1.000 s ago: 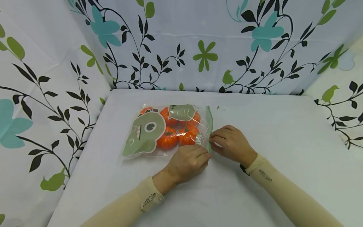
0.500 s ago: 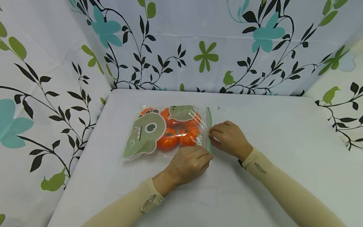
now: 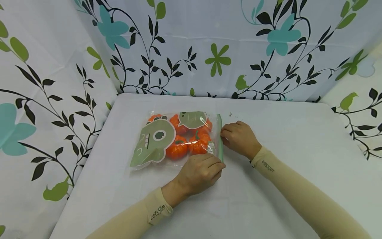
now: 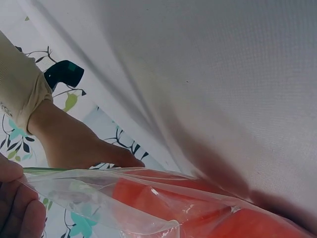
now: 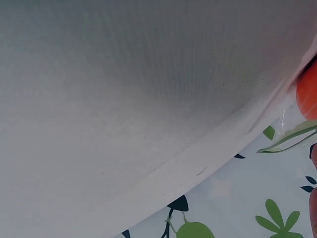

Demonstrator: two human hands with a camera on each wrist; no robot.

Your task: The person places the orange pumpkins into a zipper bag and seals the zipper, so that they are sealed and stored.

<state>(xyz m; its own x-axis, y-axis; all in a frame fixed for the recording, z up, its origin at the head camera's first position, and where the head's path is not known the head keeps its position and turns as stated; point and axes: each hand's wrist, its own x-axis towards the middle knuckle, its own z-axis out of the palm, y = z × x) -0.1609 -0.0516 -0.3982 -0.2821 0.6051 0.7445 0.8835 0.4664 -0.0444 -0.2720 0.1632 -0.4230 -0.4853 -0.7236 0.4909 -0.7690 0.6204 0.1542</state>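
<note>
A clear zip bag with a green cartoon monster print lies flat on the white table. Several orange toy pumpkins show through its plastic. Along its right end runs a green zip strip. My left hand pinches the near corner of that end. Further up the same strip, my right hand pinches it between thumb and fingers. In the left wrist view, the left fingers hold the plastic edge. The right wrist view catches only a sliver of right fingers beside the strip's far end.
The white tabletop extends right of the bag and in front of it. Curtains with leaf and bird prints hang behind the table and on both sides.
My right hand has slid along the zip strip toward its far end, away from my body. The left hand has stayed at the near corner, and the bag has hardly moved.
</note>
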